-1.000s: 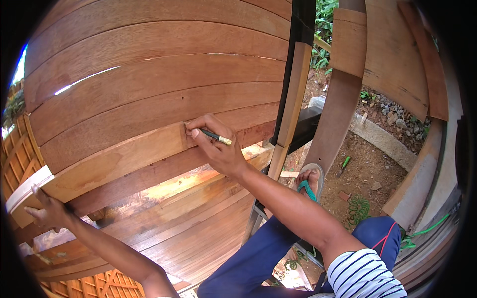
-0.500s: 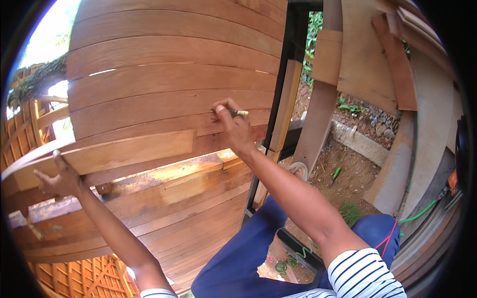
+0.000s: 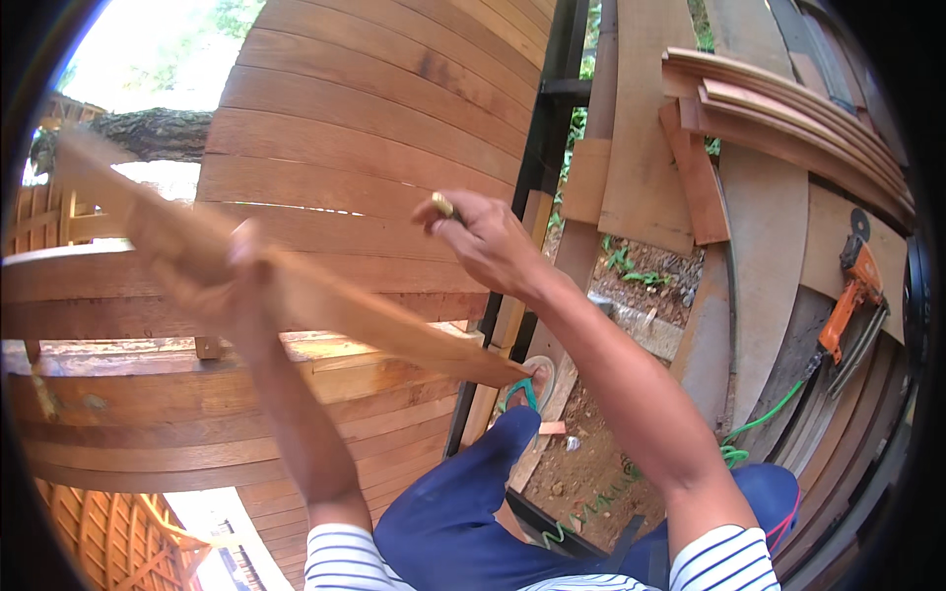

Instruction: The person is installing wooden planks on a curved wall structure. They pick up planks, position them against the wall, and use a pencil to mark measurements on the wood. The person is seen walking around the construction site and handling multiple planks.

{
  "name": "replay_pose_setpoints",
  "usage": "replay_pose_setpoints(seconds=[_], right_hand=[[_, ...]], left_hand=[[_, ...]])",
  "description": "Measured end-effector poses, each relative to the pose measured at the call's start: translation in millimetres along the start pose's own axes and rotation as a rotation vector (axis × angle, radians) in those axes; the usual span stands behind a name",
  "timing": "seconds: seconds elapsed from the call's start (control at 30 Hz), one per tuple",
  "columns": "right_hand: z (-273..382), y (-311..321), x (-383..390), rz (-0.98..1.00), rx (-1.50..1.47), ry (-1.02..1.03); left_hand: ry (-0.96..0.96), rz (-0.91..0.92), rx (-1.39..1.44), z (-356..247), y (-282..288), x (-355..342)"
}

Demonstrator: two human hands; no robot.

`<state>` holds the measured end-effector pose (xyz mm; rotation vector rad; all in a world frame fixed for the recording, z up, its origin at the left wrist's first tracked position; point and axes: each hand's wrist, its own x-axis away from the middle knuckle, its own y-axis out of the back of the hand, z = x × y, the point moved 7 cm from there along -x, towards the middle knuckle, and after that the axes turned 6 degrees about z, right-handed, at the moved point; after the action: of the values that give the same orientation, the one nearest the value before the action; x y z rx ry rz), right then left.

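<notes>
My left hand (image 3: 236,281), blurred by motion, grips a plank (image 3: 365,313) near its middle. The plank is lifted and tilted, its near end pointing down to the right above my knee and its far end smeared at the upper left. My right hand (image 3: 483,236) is closed around a slim pencil-like marking tool, whose brass-coloured end (image 3: 443,205) shows by the thumb. That hand is held in front of the slatted wooden panel (image 3: 365,138), apart from the plank.
A black metal post (image 3: 537,148) edges the panel. Reddish boards (image 3: 778,108) are stacked at the upper right. An orange angle grinder (image 3: 849,305) with a green cord (image 3: 774,414) lies on planks at the right. Below the panel runs a gap beside the lower boards (image 3: 246,433).
The plank, earlier lying along the panel, has been lifted and swung by my left hand, which moved right. My right hand has drawn the tool back from the panel. The view has shifted rightward.
</notes>
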<state>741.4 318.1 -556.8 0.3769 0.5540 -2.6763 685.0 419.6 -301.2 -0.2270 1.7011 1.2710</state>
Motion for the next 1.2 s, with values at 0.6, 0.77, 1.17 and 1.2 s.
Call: replay_pose_setpoints(seconds=[0.6, 0.77, 1.17, 1.2], right_hand=[[-39, 121, 217, -0.554, 0.396, -0.261], [-41, 165, 248, -0.754, 0.553, -0.283], [8, 262, 269, -0.990, 0.504, -0.287], [15, 270, 276, -1.017, 0.538, -0.267]], left_hand=[[0.465, 0.650, 0.808, -75, -240, 182], [0.469, 1.262, 0.819, -137, -254, 335], [-0.075, 1.656, 0.804, -143, -238, 361], [-0.081, 1.650, 0.787, -144, -240, 357]])
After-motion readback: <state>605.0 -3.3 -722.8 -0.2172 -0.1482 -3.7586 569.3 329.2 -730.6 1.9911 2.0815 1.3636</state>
